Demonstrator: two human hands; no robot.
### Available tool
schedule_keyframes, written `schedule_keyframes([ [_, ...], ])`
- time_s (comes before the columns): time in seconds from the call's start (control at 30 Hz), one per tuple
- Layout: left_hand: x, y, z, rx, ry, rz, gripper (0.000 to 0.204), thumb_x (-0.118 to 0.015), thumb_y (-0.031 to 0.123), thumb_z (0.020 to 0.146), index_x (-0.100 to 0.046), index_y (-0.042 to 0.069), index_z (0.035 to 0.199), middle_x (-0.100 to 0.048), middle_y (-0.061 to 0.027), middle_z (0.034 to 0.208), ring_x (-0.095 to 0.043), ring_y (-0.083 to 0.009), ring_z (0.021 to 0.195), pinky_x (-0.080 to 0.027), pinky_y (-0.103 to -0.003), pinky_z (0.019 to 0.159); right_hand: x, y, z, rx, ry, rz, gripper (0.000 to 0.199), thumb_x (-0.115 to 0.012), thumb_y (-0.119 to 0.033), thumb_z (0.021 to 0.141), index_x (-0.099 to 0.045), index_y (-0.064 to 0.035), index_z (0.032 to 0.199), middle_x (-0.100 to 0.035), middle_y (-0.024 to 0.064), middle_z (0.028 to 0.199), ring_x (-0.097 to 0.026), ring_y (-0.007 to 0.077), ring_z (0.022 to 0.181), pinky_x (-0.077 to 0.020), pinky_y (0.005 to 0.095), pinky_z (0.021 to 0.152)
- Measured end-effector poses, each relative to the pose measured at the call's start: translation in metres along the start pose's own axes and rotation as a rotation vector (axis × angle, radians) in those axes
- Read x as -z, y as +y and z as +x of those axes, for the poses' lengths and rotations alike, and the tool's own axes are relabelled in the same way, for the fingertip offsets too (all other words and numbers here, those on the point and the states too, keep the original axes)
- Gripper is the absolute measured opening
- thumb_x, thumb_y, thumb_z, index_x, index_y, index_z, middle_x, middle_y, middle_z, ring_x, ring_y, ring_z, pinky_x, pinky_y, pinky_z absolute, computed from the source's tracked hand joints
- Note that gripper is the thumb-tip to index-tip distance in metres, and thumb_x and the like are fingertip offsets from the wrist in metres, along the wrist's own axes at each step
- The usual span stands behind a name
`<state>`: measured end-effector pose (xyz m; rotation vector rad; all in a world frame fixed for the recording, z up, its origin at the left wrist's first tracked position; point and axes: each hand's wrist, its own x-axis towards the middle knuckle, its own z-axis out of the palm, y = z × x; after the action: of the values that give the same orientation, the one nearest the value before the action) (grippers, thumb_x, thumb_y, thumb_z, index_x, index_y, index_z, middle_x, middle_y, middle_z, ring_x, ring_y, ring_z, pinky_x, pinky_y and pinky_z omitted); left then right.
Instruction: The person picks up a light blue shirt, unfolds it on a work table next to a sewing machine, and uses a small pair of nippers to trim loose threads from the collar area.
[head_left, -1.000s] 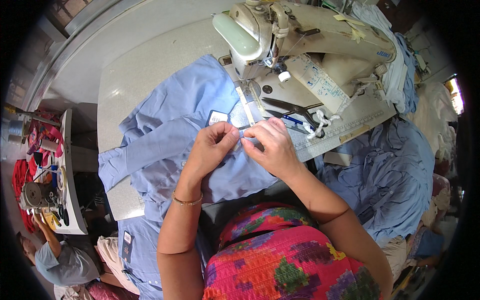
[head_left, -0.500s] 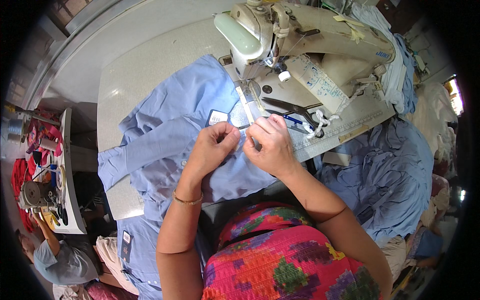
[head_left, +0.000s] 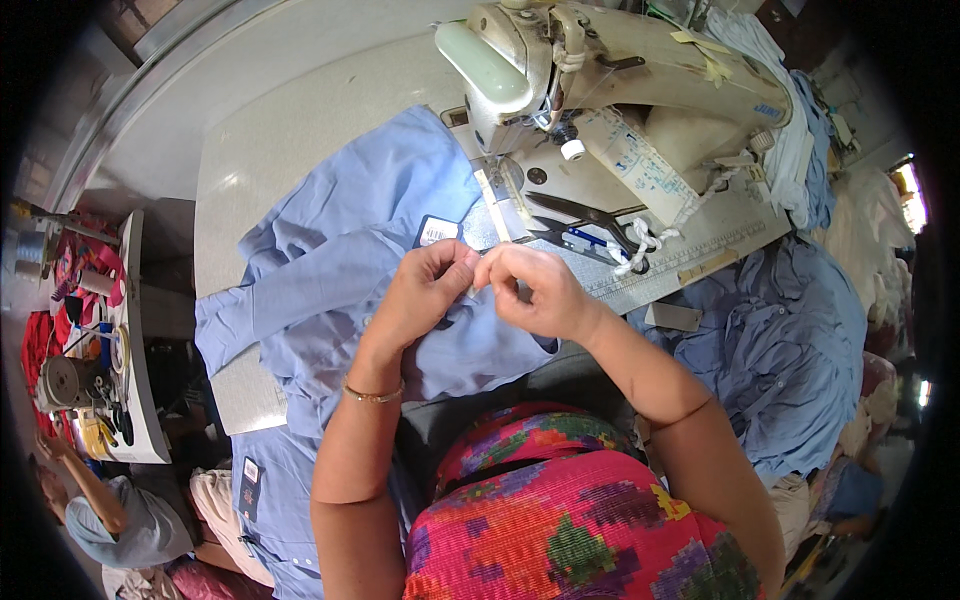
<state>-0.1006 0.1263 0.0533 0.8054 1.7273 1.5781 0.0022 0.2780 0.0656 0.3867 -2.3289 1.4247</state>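
Observation:
A light blue shirt [head_left: 330, 260] lies spread over the sewing table, a dark tag with a white label [head_left: 437, 232] on it near my fingers. Above the cloth, my left hand [head_left: 430, 285] is closed in a pinch of thumb and forefinger. My right hand [head_left: 530, 290] pinches too, its fingertips meeting those of the left. Whatever sits between the fingertips is too small and too covered to make out. Just beyond the hands stands a cream sewing machine [head_left: 640, 65], its needle area over the far edge of the shirt.
Right of my hands lie dark scissors [head_left: 585, 212], a blue pen [head_left: 590, 238] and white twisted cord [head_left: 645, 245]. A heap of blue garments [head_left: 770, 350] bulges at the right. Another tagged blue garment [head_left: 280, 500] hangs at lower left. A co-worker [head_left: 125, 525] sits farther left.
My right hand has shifted left and slightly down, so its fingertips now meet my left hand's; a small gap showed between them before. The co-worker's arm has moved.

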Motion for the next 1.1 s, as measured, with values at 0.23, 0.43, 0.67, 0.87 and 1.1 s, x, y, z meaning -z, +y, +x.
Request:
schedule_keyframes([
  [0.23,0.000,0.005,-0.002,0.042,0.024,-0.030,0.021,-0.055,0.019,0.089,-0.057,0.003,0.076,-0.046,0.0083,0.065,-0.037,-0.0018,0.061,-0.031,-0.020,0.052,0.019,0.000,0.001,0.005,-0.018,-0.131,0.019,-0.066,-0.007,0.071,-0.054,-0.0023,0.085,-0.057,0.0098,0.083,-0.057,0.0243,0.068,-0.0469,0.0312,0.063],
  [0.43,0.000,0.005,-0.002,0.023,0.000,-0.077,0.021,-0.056,0.019,0.089,-0.058,0.002,0.078,-0.046,0.0085,0.066,-0.037,-0.0018,0.061,-0.032,-0.019,0.053,0.007,-0.006,0.002,0.091,0.040,-0.385,0.032,-0.070,-0.015,0.070,-0.058,-0.0051,0.098,-0.057,0.0080,0.087,-0.059,0.0260,0.076,-0.0480,0.0336,0.066],
  [0.67,0.000,0.006,-0.001,0.077,0.007,-0.100,0.016,-0.056,0.017,0.089,-0.061,0.004,0.080,-0.046,0.0097,0.064,-0.034,0.0003,0.056,-0.026,-0.017,0.048,0.008,0.009,-0.002,0.331,0.040,-0.668,0.026,-0.064,-0.009,0.071,-0.059,-0.0050,0.096,-0.055,0.0078,0.090,-0.058,0.0241,0.075,-0.0476,0.0322,0.063],
  [0.87,0.000,0.006,-0.002,0.067,0.005,-0.080,0.018,-0.057,0.018,0.089,-0.061,0.005,0.079,-0.045,0.0100,0.063,-0.033,0.0012,0.055,-0.025,-0.017,0.047,0.004,0.008,0.002,0.317,0.058,-0.665,0.016,-0.061,-0.005,0.073,-0.056,-0.0033,0.088,-0.052,0.0077,0.083,-0.056,0.0247,0.070,-0.0470,0.0324,0.061],
  [1.1,0.000,0.007,-0.003,0.055,0.006,-0.085,0.019,-0.057,0.019,0.089,-0.060,0.004,0.078,-0.045,0.0103,0.064,-0.034,0.0008,0.056,-0.026,-0.017,0.048,0.008,0.007,-0.001,0.012,0.145,-0.332,0.011,-0.061,-0.006,0.079,-0.055,-0.0031,0.087,-0.053,0.0102,0.086,-0.057,0.0261,0.071,-0.0472,0.0344,0.062],
])
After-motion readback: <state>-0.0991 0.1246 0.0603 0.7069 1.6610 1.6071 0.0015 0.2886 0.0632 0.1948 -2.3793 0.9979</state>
